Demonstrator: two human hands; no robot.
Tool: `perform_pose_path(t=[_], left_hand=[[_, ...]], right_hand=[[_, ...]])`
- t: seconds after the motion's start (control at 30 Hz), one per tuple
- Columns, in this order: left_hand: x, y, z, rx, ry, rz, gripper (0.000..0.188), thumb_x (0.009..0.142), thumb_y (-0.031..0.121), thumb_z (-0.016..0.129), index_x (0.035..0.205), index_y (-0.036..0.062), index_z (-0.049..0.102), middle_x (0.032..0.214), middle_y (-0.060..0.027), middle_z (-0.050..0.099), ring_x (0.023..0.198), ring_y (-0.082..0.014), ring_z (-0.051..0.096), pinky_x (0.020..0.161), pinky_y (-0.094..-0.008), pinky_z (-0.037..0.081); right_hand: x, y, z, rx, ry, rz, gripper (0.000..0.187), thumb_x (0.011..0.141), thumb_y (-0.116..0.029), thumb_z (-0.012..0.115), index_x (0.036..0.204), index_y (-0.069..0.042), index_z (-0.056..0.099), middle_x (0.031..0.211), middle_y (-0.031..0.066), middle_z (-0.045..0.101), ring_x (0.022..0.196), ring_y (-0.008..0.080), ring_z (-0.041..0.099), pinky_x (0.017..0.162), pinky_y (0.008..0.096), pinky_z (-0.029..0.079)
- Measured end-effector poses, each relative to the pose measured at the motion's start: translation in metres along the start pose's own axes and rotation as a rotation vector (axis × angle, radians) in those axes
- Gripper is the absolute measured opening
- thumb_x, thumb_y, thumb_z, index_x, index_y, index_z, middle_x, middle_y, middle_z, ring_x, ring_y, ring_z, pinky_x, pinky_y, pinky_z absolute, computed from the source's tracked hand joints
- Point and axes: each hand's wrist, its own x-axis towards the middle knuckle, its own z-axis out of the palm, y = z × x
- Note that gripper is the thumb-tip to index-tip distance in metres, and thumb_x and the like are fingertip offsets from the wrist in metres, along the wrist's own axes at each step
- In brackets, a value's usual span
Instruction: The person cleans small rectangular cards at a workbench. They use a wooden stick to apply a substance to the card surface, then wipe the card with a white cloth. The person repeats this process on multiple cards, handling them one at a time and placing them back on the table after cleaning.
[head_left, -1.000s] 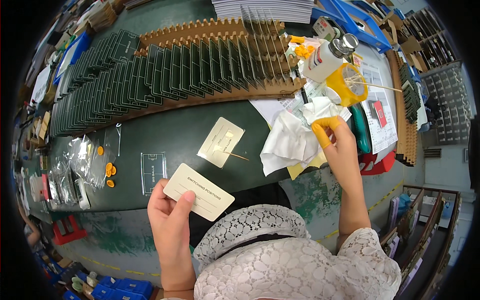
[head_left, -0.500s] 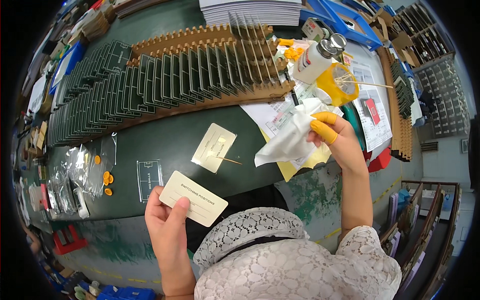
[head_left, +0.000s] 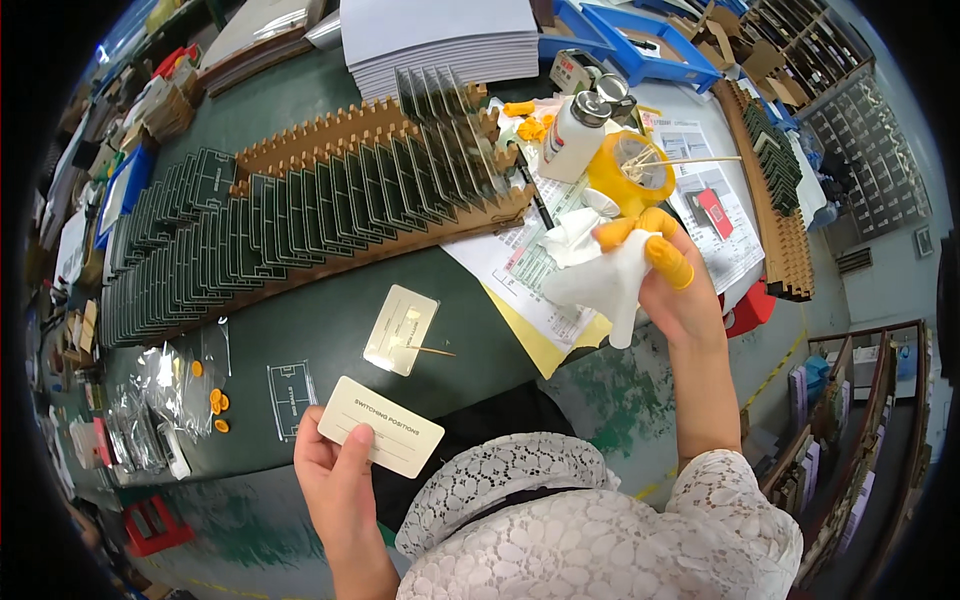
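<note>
My left hand [head_left: 338,485] grips a cream rectangular card [head_left: 400,432] with dark printing, thumb on top and fingers beneath. In my right hand [head_left: 685,300], yellow finger cots cover some fingers, which pinch a white cloth [head_left: 605,285] hanging in loose folds. Another cream card [head_left: 385,322] lies on the table, with a thin wooden stick [head_left: 432,351] across its edge. Just beyond my left hand is a dark green card [head_left: 290,395] with white lines. Beside the cloth, a second white wipe [head_left: 572,235] rests on the papers.
Brown slotted racks [head_left: 440,232] hold rows of dark green cards [head_left: 330,205]. A white bottle [head_left: 572,140] with a metal cap stands by a yellow tape roll [head_left: 612,165] holding thin sticks. Clear bags [head_left: 165,385] and orange finger cots [head_left: 217,402] lie at left.
My right hand has turned and gathered the cloth, with another white wipe now visible behind it. The view has shifted; my left hand keeps the card in the same grip.
</note>
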Motion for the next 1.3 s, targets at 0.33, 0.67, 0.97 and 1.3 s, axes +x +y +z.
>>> perform_pose_path(t=[0.33,0.67,0.97,1.3], left_hand=[[-0.001,-0.001,-0.004,-0.040,0.022,-0.014,0.018,0.087,0.000,0.065,0.096,0.0024,0.049,0.091,-0.0049,0.063,0.082,-0.0072,0.060,0.077,-0.0229,0.047],[-0.001,0.003,0.013,-0.016,-0.089,-0.101,0.016,0.086,-0.002,0.066,0.096,0.0001,0.054,0.092,-0.0072,0.066,0.082,-0.0086,0.062,0.077,-0.0238,0.049],[-0.002,0.013,0.014,0.012,-0.194,-0.192,0.016,0.089,0.001,0.066,0.099,0.0015,0.053,0.097,-0.0050,0.065,0.090,-0.0077,0.063,0.078,-0.0226,0.051],[0.002,0.030,0.032,0.042,-0.398,-0.330,0.016,0.088,0.001,0.064,0.101,0.0000,0.055,0.100,-0.0057,0.067,0.092,-0.0087,0.064,0.082,-0.0249,0.052]], right_hand=[[0.028,-0.028,0.001,-0.697,0.215,-0.273,0.018,0.083,-0.005,0.072,0.101,-0.003,0.069,0.094,0.0046,0.066,0.092,0.0155,0.061,0.082,0.0281,0.047],[0.101,-0.044,-0.010,-2.071,0.125,-0.987,0.020,0.072,-0.003,0.062,0.091,-0.004,0.070,0.094,0.0041,0.060,0.094,0.0232,0.055,0.082,0.0375,0.040],[0.112,-0.034,-0.013,-2.216,0.086,-0.889,0.024,0.077,-0.005,0.058,0.099,-0.005,0.070,0.101,0.0043,0.061,0.099,0.0231,0.055,0.087,0.0386,0.039],[0.043,-0.032,0.052,-1.664,-0.336,-1.036,0.030,0.071,-0.006,0.068,0.100,-0.009,0.074,0.102,0.0051,0.064,0.099,0.0262,0.052,0.086,0.0409,0.040]])
